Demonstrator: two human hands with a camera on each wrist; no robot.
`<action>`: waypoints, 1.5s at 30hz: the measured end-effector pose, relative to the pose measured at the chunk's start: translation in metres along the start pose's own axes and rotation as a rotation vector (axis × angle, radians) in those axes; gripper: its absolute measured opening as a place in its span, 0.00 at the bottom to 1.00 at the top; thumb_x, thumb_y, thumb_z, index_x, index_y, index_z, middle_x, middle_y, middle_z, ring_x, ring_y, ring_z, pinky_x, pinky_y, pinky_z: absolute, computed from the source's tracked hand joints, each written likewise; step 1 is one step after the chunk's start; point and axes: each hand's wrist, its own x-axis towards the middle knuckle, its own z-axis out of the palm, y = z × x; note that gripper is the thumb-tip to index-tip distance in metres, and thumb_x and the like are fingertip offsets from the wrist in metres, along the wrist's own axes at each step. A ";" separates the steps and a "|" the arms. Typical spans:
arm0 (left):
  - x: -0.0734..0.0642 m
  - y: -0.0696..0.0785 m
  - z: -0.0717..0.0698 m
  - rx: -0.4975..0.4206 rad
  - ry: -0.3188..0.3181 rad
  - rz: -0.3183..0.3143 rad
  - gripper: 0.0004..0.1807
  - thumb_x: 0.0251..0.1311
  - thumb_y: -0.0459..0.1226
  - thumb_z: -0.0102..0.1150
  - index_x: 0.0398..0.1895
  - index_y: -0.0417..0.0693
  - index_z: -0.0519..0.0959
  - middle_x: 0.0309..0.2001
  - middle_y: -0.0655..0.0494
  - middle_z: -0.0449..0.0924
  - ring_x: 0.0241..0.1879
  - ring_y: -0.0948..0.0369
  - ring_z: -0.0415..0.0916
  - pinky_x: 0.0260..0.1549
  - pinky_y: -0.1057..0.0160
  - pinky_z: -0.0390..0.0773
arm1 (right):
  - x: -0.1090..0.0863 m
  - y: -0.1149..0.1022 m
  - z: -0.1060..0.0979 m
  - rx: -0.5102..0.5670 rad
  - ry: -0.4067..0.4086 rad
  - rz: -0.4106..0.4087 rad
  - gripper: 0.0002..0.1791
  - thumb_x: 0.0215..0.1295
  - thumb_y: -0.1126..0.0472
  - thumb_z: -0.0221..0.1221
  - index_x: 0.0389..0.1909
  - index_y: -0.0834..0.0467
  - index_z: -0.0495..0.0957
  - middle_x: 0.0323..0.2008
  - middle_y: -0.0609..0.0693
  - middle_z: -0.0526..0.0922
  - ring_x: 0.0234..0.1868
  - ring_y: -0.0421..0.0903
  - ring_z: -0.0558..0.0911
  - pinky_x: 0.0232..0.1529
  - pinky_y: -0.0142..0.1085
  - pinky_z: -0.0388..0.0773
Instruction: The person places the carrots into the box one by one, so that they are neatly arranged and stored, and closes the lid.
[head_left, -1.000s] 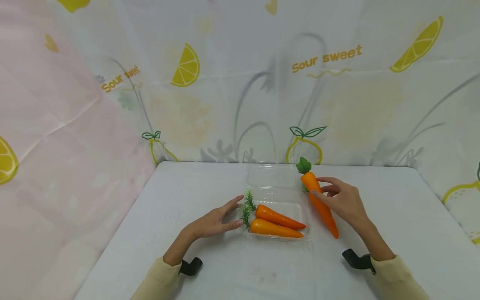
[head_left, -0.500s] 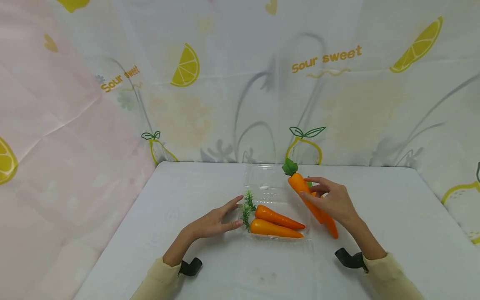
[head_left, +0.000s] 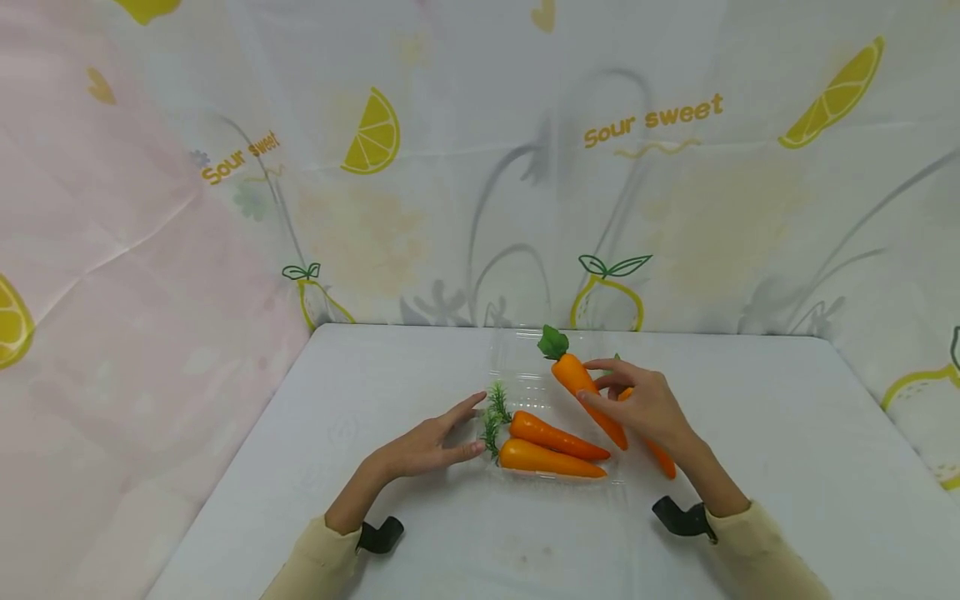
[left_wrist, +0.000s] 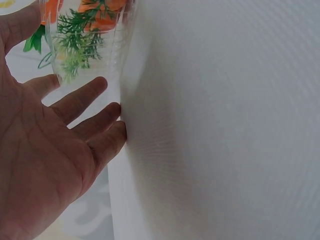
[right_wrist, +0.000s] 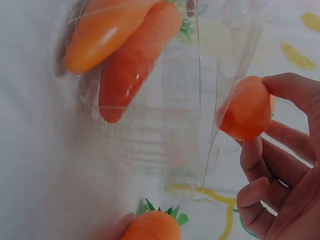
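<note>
My right hand pinches an orange carrot with broad green leaves between thumb and fingers. This carrot slants over the back right of a clear plastic box, its leafy end toward the back. Inside the box lie two carrots side by side, a rear one and a front one, their feathery green tops to the left. My left hand has its fingers spread loosely at the box's left end, thumb near the green tops. In the left wrist view, its fingertips are by the box's wall.
Another carrot lies on the white table right of the box, partly hidden behind my right hand. The box's clear lid is folded back toward the rear. A lemon-printed cloth hangs behind the table.
My right hand has moved left with its carrot, from right of the box to over it. This exposed the other carrot on the table. The left hand stays in place.
</note>
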 end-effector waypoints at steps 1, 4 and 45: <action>0.000 0.000 0.000 0.001 -0.001 0.000 0.43 0.66 0.61 0.52 0.79 0.71 0.45 0.73 0.54 0.60 0.72 0.51 0.56 0.66 0.38 0.56 | 0.001 -0.001 0.001 -0.001 0.001 -0.011 0.23 0.57 0.53 0.72 0.52 0.53 0.82 0.33 0.47 0.86 0.29 0.45 0.76 0.26 0.32 0.73; 0.000 0.000 0.000 0.002 -0.001 -0.001 0.43 0.66 0.61 0.52 0.79 0.71 0.44 0.73 0.54 0.60 0.72 0.51 0.56 0.66 0.38 0.56 | 0.002 -0.002 0.006 0.001 0.003 -0.033 0.22 0.57 0.54 0.72 0.52 0.54 0.82 0.33 0.47 0.87 0.28 0.44 0.76 0.24 0.31 0.71; -0.002 0.003 0.000 -0.010 -0.003 -0.007 0.43 0.66 0.60 0.52 0.79 0.70 0.45 0.73 0.52 0.59 0.72 0.51 0.56 0.66 0.38 0.56 | 0.007 0.002 0.047 -0.442 -0.228 -0.202 0.22 0.61 0.51 0.68 0.55 0.53 0.81 0.36 0.45 0.85 0.30 0.41 0.79 0.29 0.29 0.73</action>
